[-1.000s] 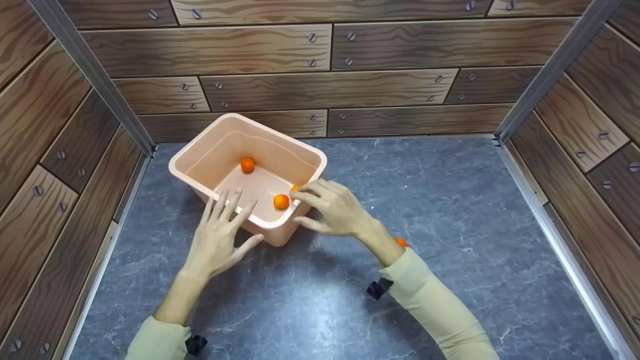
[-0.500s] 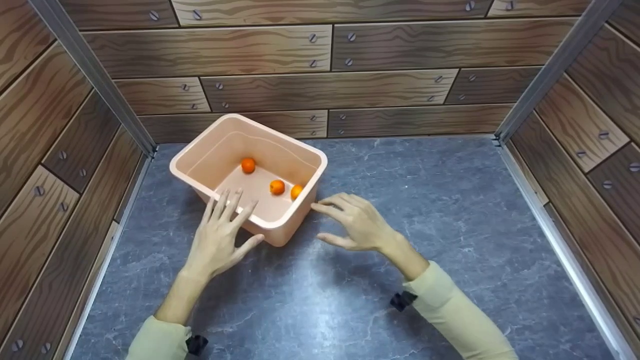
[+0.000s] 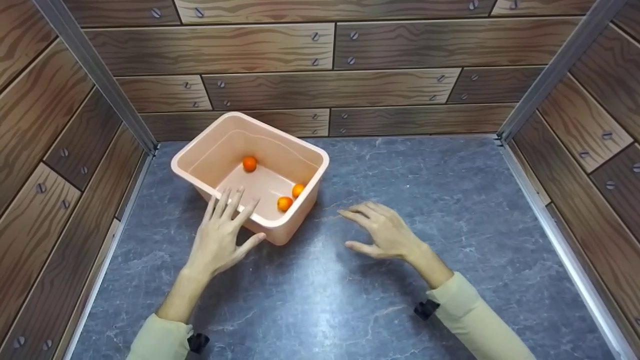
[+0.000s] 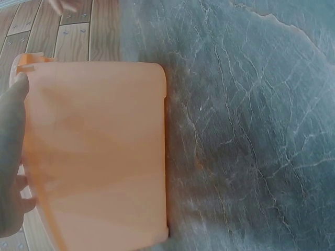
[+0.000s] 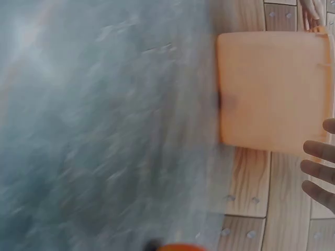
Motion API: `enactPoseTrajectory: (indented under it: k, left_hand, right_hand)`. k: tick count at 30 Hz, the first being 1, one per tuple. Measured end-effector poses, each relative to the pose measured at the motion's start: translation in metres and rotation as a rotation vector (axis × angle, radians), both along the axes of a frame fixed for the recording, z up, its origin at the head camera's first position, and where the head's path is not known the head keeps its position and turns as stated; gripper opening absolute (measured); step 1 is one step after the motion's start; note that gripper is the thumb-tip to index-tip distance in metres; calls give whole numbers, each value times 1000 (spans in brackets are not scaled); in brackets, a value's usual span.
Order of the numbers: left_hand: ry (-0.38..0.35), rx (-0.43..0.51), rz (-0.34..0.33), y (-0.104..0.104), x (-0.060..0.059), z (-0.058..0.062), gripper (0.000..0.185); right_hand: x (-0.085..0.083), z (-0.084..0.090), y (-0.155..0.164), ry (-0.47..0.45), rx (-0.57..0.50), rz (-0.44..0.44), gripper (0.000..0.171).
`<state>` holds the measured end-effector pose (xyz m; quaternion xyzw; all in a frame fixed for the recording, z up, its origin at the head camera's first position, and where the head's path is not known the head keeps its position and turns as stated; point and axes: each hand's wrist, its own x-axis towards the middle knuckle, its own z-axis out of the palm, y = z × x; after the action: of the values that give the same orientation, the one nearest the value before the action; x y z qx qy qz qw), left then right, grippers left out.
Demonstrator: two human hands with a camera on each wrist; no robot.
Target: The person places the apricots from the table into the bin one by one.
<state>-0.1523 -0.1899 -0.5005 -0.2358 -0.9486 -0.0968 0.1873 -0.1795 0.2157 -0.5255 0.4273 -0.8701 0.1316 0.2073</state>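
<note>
A peach plastic bin stands at the back left of the grey marbled tabletop. Three small orange balls lie in it: one near the far side, and two more by the near right corner. My left hand rests with straight, spread fingers against the bin's near rim; the left wrist view shows the bin's outer wall up close. My right hand hovers open over the table, to the right of the bin and apart from it. The right wrist view is blurred, showing the bin wall and fingertips.
Wood-patterned panels wall the tabletop in at the back and on both sides, with metal posts in the corners. Bare tabletop stretches to the right of the bin. An orange sliver shows at the bottom edge of the right wrist view.
My right hand has drawn back from the bin's rim, to the right and toward me. One ball in the bin has rolled about near the right corner. My left hand has stayed put.
</note>
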Motion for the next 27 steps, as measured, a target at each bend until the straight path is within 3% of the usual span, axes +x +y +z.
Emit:
enactPoseTrajectory:
  k: [13, 18, 27]
  left_hand:
    - [56, 3, -14, 0, -1, -1, 77]
    - [56, 3, -13, 0, -1, -1, 78]
    - [47, 1, -10, 0, -1, -1, 77]
  right_hand:
    - [11, -28, 46, -45, 71, -117, 71]
    - [13, -38, 60, -85, 84, -150, 71]
    - [18, -56, 84, -75, 90, -189, 67]
